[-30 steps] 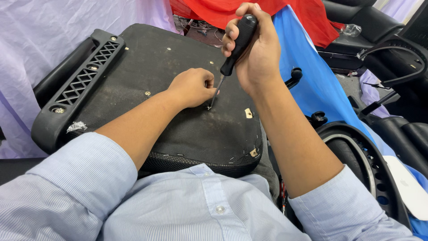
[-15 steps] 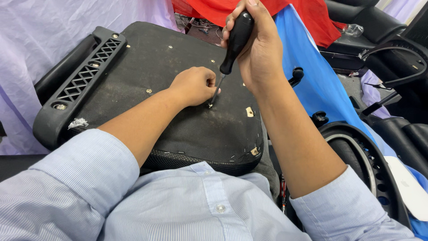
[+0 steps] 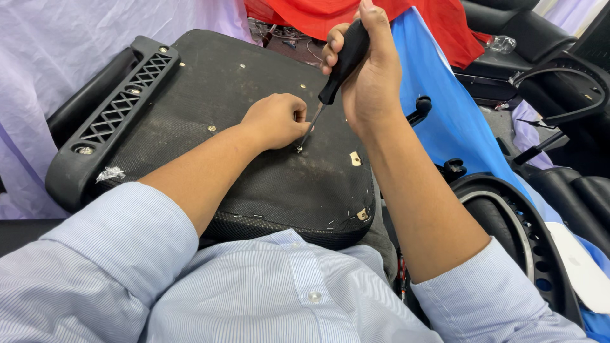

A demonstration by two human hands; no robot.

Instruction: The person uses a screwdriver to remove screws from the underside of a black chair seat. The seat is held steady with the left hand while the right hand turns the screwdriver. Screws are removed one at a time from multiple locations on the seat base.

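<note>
A black seat base [image 3: 241, 127] fills the middle; purple cloth [image 3: 57, 57] left, blue cloth [image 3: 445, 121] right. Right hand [image 3: 372, 79] fingers clamp a screwdriver [image 3: 337, 70]; left hand [image 3: 276, 121] fingers curl together beside its tip.

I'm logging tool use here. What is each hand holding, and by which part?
The right hand grips a screwdriver by its black handle. The left hand steadies the metal shaft near the tip, resting on the seat underside.

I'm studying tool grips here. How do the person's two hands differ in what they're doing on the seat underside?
The right hand is raised and wrapped around the screwdriver's black handle; the left hand rests low on the black seat underside, curled beside the metal shaft. The right stands upright; the left lies flat. Both come from rolled-up striped sleeves.
</note>
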